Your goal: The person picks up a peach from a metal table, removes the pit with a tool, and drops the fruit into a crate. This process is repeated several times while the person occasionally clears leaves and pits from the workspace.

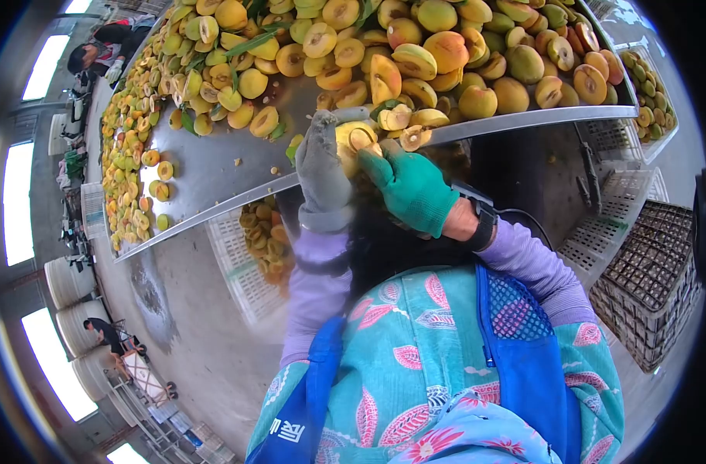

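My left hand (324,174), in a grey glove, is closed round a yellow halved fruit (356,143) at the front edge of the metal table (252,166). From the right, my right hand (412,185), in a green glove, presses its fingers against the same fruit; a small curved ring shows on the fruit near the fingertips. Whether a tool is in the right hand cannot be made out. Cut fruit pieces (415,138) lie just beyond my right hand. A large heap of whole and halved fruits (446,54) covers the table behind both hands.
Below the table edge stands a white crate (241,267) with cut fruit. At the right are a white crate (612,224), a dark crate (639,271) and a crate of fruit (651,97). One person (105,54) is at upper left, another (105,332) by a cart at lower left.
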Demonstrator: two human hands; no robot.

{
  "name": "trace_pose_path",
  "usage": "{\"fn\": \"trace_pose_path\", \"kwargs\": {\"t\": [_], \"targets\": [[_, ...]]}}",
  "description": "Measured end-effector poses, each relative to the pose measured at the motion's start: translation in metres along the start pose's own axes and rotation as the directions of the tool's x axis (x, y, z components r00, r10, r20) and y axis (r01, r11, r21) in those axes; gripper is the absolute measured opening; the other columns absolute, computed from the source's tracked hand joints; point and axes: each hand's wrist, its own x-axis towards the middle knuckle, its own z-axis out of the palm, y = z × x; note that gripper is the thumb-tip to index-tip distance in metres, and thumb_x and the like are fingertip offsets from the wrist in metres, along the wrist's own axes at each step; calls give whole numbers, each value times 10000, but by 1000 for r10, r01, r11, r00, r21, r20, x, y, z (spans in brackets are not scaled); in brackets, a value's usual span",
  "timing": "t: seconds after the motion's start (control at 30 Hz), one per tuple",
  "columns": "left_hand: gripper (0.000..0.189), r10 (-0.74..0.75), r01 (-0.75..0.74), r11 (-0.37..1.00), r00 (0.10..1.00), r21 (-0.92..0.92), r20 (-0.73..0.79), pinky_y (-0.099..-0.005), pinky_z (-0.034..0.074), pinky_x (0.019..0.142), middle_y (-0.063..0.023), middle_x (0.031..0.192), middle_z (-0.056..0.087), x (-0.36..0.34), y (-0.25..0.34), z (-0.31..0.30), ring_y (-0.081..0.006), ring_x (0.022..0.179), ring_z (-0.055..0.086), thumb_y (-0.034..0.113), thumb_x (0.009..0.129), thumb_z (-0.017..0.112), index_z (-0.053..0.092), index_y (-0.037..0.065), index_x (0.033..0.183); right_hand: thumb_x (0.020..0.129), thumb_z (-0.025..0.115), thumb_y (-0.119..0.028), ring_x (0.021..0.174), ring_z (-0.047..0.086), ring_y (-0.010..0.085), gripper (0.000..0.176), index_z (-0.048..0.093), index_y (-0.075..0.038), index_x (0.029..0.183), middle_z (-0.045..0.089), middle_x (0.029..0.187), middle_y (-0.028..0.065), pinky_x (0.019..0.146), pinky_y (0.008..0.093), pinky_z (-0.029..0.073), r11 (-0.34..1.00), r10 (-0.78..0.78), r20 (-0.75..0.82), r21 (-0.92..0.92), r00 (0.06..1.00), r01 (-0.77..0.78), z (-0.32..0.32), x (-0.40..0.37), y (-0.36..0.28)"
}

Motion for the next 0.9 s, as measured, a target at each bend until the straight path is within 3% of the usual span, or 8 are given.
{"fn": "trace_pose_path", "kwargs": {"t": [0.13,0.4,0.53,0.63,0.73,0.77,0.87,0.9], "targets": [[500,-260,260,918,965,-298,40,-297,512,788,-143,915,666,-4,-7,1,-195,825,635,378,1032,350,629,-37,1039,895,564,-131,725,612,349,358,524,-118,1251,572,921,162,569,436,491,999,-33,23,19,999,32,-6,4,2],[462,-89,89,994,996,-56,1,-301,506,807,-123,937,675,-6,2,4,-183,862,634,341,1034,358,633,-32,1043,917,538,-148,822,615,358,401,478,-92,1309,570,988,184,641,431,508,991,-75,132,117,988,60,-20,7,8],[426,263,-285,928,957,241,118,-285,502,794,-109,902,678,2,-5,-2,-177,821,635,304,1031,365,636,-24,1046,968,495,-246,856,612,346,396,463,-49,1310,576,989,197,651,432,500,987,4,263,153,965,-46,-25,5,11],[364,-217,242,962,958,-127,185,-276,497,800,-98,865,677,5,1,0,-174,805,634,254,1022,402,631,-25,1066,999,459,-347,778,611,289,413,489,-24,1253,591,905,181,624,410,491,952,39,189,292,981,-95,2,-2,22],[299,28,-23,999,993,-45,117,-271,467,784,-71,928,666,5,-4,4,-137,823,588,196,1004,461,645,-37,1038,1003,452,-407,652,580,206,422,538,-14,1129,576,761,114,571,360,474,388,451,484,651,750,-653,-14,6,-6],[278,107,-107,994,989,-7,103,-269,457,779,-62,949,663,4,-4,4,-125,829,572,177,998,481,650,-41,1029,1003,448,-418,625,563,186,422,548,-19,1094,563,730,92,556,340,462,245,468,502,717,728,-652,-10,6,-7],[258,-85,28,969,970,-247,-226,-265,462,751,-54,932,663,-2,31,29,-119,807,573,188,983,516,655,-25,1023,1002,440,-451,548,516,149,437,573,-35,1017,532,663,43,506,296,423,-65,475,605,748,639,-660,-15,16,-12],[246,-292,236,918,946,-318,-141,-263,477,745,-51,934,661,-6,4,20,-117,808,586,205,971,547,661,-10,1010,999,438,-461,526,503,151,441,579,-43,1009,529,659,38,485,292,407,-89,455,674,685,582,-723,-35,21,-25]]}}
